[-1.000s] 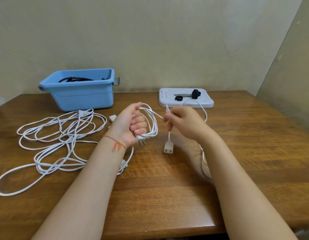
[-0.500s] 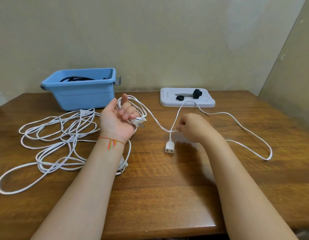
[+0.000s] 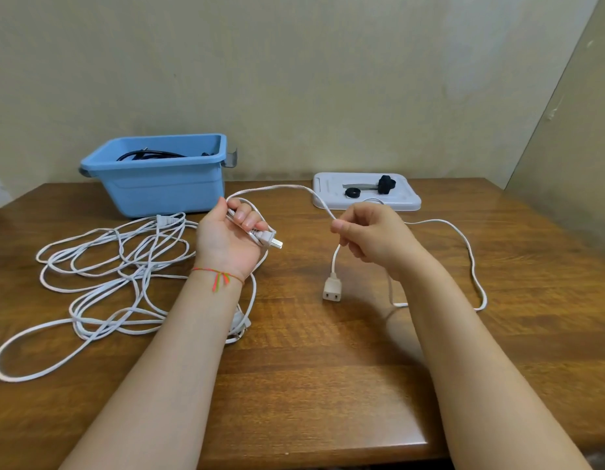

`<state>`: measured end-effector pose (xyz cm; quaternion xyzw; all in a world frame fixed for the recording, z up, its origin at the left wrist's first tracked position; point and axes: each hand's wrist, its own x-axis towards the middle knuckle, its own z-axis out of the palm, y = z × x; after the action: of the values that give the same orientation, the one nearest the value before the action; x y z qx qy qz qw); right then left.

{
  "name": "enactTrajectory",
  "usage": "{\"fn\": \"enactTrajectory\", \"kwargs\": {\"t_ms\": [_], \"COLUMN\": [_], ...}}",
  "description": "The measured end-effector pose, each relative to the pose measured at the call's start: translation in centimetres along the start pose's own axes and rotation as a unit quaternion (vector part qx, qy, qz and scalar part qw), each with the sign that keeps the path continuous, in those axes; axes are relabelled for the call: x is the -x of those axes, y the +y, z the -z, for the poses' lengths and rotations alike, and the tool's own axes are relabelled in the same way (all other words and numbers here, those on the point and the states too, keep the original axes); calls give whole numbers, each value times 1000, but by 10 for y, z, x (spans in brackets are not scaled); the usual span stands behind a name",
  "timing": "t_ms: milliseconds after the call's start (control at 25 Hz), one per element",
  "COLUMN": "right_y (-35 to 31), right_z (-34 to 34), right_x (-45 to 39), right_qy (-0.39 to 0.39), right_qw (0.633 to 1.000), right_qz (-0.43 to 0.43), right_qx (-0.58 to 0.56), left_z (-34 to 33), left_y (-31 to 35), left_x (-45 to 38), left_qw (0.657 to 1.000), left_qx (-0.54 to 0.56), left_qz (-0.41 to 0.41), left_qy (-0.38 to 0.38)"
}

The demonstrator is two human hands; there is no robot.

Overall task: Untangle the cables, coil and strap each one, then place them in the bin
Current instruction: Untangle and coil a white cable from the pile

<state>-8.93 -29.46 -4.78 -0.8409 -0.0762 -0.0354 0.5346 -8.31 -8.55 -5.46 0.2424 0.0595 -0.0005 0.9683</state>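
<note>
Left hand (image 3: pixel 231 239) grips one white two-prong plug (image 3: pixel 268 239); right hand (image 3: pixel 372 235) pinches the thin white cable (image 3: pixel 287 188), one socket end (image 3: pixel 332 289) dangling.

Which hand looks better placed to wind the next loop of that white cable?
Probably the right hand: it pinches the free cable running loose over the table, while the left hand is full, gripping the plug and loops.

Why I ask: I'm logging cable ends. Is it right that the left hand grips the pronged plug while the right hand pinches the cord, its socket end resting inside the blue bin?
Not quite. The head view shows the socket end hanging below the right hand over the table, not inside the blue bin. The left hand does grip the pronged plug.
</note>
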Motion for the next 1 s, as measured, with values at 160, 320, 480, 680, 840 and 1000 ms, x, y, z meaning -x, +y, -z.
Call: {"fn": "enactTrajectory", "kwargs": {"t_ms": [160,320,480,680,840,1000], "right_y": [5,-14,-25,-27,-17,-9], "right_z": [-12,-21,-12,6,10,-3], "right_x": [-3,12,24,24,13,3], "right_qy": [-10,-166,-218,-198,-71,67], "right_qw": [957,952,966,975,979,992], "right_qz": [-30,37,66,69,51,64], "right_qx": [289,253,120,-70,-182,-89], "left_z": [-11,-18,-17,-15,-16,-16], "left_y": [-6,-25,-35,-36,-27,-23], "left_x": [8,19,24,20,22,24], "left_qw": [986,867,715,790,876,883], "left_qx": [-132,-454,-661,-587,-380,-324], "left_qz": [-42,-145,-187,-36,171,222], "left_qy": [-89,-145,-129,-173,-244,-257]}}
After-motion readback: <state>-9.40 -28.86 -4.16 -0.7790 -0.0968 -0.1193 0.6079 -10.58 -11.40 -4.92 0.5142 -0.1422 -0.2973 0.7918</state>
